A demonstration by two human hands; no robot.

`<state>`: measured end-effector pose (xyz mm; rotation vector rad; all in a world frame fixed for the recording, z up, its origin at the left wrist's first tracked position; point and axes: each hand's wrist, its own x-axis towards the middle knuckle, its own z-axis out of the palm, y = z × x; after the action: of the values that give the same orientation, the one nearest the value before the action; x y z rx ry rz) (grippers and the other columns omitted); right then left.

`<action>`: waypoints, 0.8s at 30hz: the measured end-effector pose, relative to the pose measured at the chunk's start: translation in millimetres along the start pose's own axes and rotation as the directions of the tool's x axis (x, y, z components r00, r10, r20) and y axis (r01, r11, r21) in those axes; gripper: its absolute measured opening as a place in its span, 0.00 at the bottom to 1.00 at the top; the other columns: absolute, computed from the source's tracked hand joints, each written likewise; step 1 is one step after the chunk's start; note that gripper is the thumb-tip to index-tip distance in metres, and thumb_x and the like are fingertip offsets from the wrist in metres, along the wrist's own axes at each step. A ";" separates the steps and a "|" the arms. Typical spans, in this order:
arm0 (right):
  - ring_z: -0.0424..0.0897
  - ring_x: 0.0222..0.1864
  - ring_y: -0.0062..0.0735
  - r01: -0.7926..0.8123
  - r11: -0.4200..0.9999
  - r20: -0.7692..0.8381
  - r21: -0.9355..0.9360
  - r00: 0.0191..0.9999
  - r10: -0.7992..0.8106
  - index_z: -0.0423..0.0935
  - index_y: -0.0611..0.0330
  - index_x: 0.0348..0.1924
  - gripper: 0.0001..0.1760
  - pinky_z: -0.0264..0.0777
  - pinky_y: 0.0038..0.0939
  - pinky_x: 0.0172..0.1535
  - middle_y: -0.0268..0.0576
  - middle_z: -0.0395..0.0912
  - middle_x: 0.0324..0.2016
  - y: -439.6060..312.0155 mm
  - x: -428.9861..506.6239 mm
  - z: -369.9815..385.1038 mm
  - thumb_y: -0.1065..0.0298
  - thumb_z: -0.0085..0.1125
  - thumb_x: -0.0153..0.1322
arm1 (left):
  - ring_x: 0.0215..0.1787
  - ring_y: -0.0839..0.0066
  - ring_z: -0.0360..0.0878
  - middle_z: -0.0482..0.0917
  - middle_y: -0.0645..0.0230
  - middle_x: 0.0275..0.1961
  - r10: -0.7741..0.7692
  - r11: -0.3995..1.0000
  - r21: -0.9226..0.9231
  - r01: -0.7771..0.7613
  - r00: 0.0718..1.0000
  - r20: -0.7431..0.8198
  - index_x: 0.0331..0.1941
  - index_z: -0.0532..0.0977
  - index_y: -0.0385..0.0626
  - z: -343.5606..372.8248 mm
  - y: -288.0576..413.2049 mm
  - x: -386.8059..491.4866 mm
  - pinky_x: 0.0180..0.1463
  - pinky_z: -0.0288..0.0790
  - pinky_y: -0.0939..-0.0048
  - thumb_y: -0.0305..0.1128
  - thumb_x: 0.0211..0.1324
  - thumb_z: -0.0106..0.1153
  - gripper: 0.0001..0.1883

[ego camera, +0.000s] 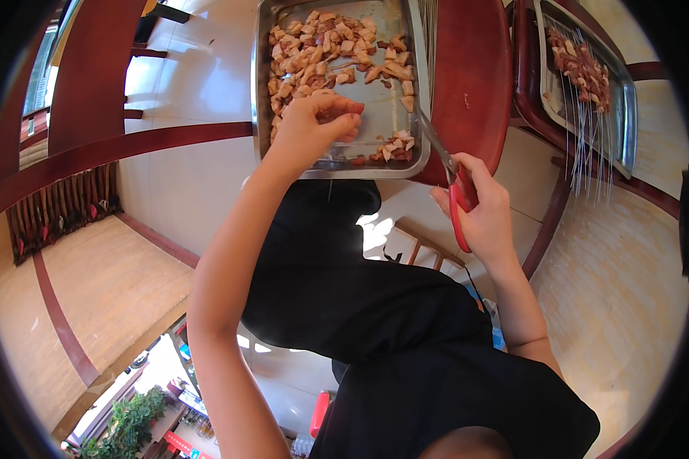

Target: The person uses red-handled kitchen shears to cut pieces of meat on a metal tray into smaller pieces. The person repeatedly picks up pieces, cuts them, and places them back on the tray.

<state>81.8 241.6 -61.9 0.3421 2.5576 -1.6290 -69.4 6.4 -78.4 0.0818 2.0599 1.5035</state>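
My right hand (pixel 485 209) grips scissors (pixel 451 169) by their red handles. Their grey blades point up and left, at the right rim of a metal tray (pixel 373 109). Diced meat (pixel 316 51) is heaped over the tray's left and upper part, with more cubes along its right side. A small pile of pale and dark red meat bits (pixel 396 146) sits in the lower right corner. Over the tray's lower left, my left hand (pixel 316 123) has its fingers curled towards the thumb; whether a small piece is pinched at the fingertips is unclear.
Thin skewers (pixel 429 51) lie along the tray's right side, on a red wooden seat (pixel 471 86). Farther right, a second metal tray (pixel 626 132) holds meat on thin metal skewers (pixel 583 137), their ends jutting over its edge. A red wooden rail (pixel 206 132) runs at left.
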 end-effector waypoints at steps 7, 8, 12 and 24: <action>0.81 0.42 0.43 0.237 0.962 0.134 -0.137 0.966 -0.219 0.70 0.64 0.57 0.32 0.77 0.36 0.48 0.50 0.78 0.43 -10.0 13.9 6.1 0.60 0.74 0.66 | 0.40 0.79 0.83 0.84 0.65 0.40 -0.102 0.970 -0.188 0.153 0.961 0.256 0.54 0.78 0.31 4.0 39.5 -33.4 0.48 0.80 0.75 0.30 0.68 0.60 0.16; 0.82 0.42 0.44 0.262 0.949 0.162 -0.175 0.958 -0.235 0.70 0.64 0.56 0.32 0.78 0.37 0.48 0.50 0.79 0.43 -11.7 16.6 6.1 0.59 0.75 0.66 | 0.40 0.79 0.83 0.84 0.65 0.39 -0.103 0.972 -0.177 0.155 0.957 0.272 0.54 0.78 0.31 4.4 42.4 -35.7 0.48 0.80 0.75 0.29 0.69 0.59 0.16; 0.84 0.35 0.44 0.314 0.915 0.131 -0.253 0.948 -0.289 0.73 0.63 0.52 0.31 0.79 0.36 0.41 0.47 0.81 0.38 -12.2 20.2 8.7 0.56 0.76 0.64 | 0.39 0.80 0.82 0.84 0.65 0.38 -0.122 0.955 -0.227 0.192 0.949 0.290 0.53 0.78 0.30 7.6 47.7 -39.9 0.49 0.80 0.74 0.30 0.70 0.56 0.15; 0.74 0.22 0.24 -0.058 0.994 0.275 0.098 0.961 0.029 0.75 0.63 0.47 0.21 0.68 0.27 0.27 0.35 0.75 0.23 2.0 12.8 16.2 0.53 0.63 0.75 | 0.36 0.77 0.84 0.85 0.61 0.36 -0.030 0.860 0.510 -0.035 0.992 0.120 0.46 0.83 0.35 16.9 9.3 -17.7 0.44 0.79 0.75 0.25 0.61 0.58 0.11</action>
<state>69.1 229.5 -73.1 0.1651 2.2536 -1.6683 -49.1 17.6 -66.0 0.3746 2.3001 0.8847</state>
